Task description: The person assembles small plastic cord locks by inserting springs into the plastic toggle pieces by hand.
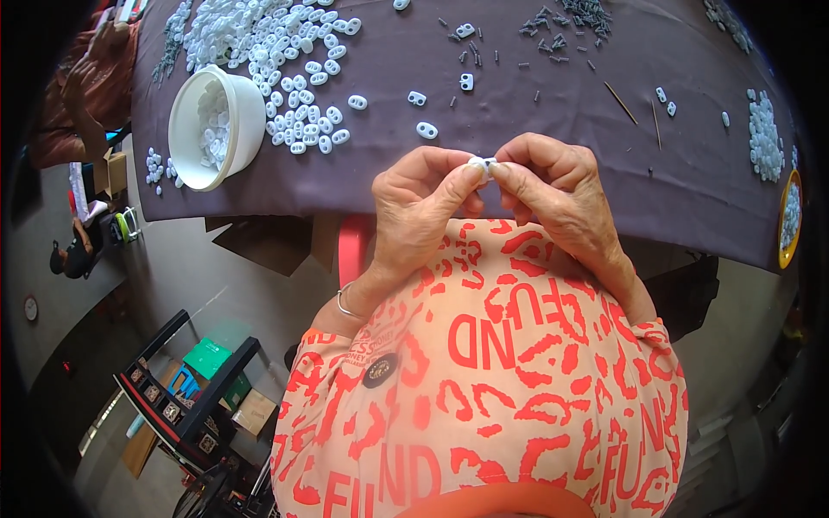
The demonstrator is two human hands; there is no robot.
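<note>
Just over the table's near edge, my left hand (416,197) and my right hand (557,183) meet with thumbs and forefingers pinched on one small white cord lock (482,163). My fingertips cover much of it. Beyond my hands lies a loose oval cord lock piece (427,130) with two holes, and others like it are scattered farther off. A big heap of white oval pieces (250,34) spreads over the far left. Small dark springs (553,41) lie loose and in a pile at the far middle.
A white tub (244,121) with white pieces inside tilts at the table's left. Two thin sticks (620,103) lie right of centre. Small white parts (765,138) and a yellow-rimmed dish (784,250) sit along the right edge. Another person's arm (82,104) shows at the far left.
</note>
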